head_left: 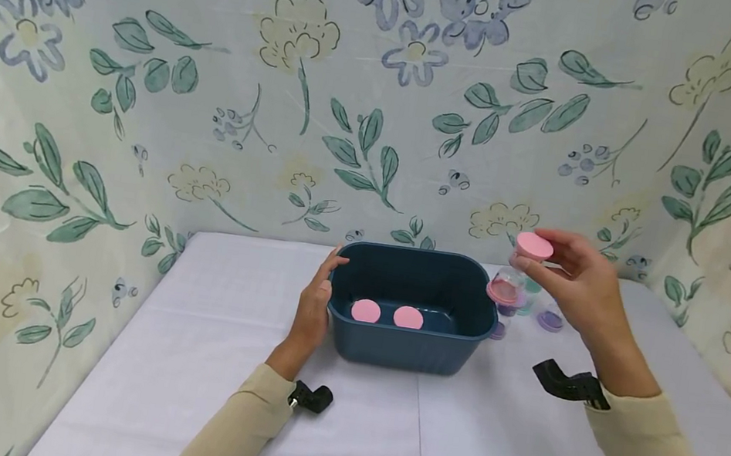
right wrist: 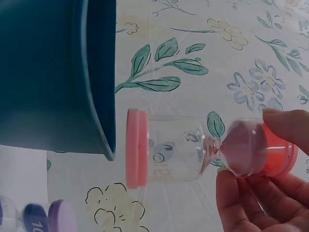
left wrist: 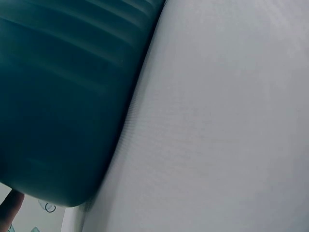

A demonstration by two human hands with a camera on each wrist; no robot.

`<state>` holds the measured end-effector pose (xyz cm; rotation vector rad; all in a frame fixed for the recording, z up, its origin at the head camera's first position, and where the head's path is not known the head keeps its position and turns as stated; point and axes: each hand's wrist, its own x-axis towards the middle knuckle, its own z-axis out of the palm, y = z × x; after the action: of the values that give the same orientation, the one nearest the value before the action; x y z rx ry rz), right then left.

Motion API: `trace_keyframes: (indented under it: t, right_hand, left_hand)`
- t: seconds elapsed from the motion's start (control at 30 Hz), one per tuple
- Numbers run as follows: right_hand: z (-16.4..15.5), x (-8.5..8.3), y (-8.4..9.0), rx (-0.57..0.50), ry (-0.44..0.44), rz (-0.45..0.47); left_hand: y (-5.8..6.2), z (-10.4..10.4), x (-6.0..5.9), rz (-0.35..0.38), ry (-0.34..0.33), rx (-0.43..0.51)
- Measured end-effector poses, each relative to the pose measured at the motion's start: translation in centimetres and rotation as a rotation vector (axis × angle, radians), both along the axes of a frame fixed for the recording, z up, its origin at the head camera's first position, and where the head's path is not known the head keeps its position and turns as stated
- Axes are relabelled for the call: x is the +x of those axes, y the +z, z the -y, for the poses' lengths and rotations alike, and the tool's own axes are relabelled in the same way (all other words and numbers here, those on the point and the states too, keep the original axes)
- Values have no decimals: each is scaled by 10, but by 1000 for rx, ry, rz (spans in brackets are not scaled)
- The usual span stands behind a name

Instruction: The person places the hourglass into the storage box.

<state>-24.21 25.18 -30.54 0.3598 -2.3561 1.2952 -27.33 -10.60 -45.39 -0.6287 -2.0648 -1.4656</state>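
Observation:
My right hand (head_left: 576, 277) holds a sand timer (right wrist: 176, 150) with pink end caps, raised just beyond the right rim of a dark blue plastic bin (head_left: 401, 348). In the right wrist view, thumb and fingers pinch the bulb that contains the pink sand; the other bulb looks clear, its cap toward the bin. My left hand (head_left: 312, 310) rests against the bin's left end, fingers extended along the outer wall up to the rim. Inside the bin show two round pink caps (head_left: 365, 311), side by side; what lies beneath them is hidden by the front wall.
Beyond the bin's right end stand several more sand timers, with purple caps (head_left: 549, 321) and a teal one (head_left: 527, 304), partly covered by the held timer. A white cloth (head_left: 216, 394) covers the table. A floral curtain (head_left: 217, 82) hangs behind its back edge.

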Motion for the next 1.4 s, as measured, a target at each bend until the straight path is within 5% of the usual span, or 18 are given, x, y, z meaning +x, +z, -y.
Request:
trace_keyframes:
  t: [0.6, 0.97, 1.4]
  right_hand:
    - [27, -3, -11, -58, 134, -18]
    - [42, -4, -18, 37, 166, 151]
    - [43, -9, -29, 120, 279, 210]
  left_hand:
    - [-1, 1, -1, -28, -25, 11]
    - [-1, -1, -2, -15, -11, 15]
    - [0, 0, -3, -14, 3, -3]
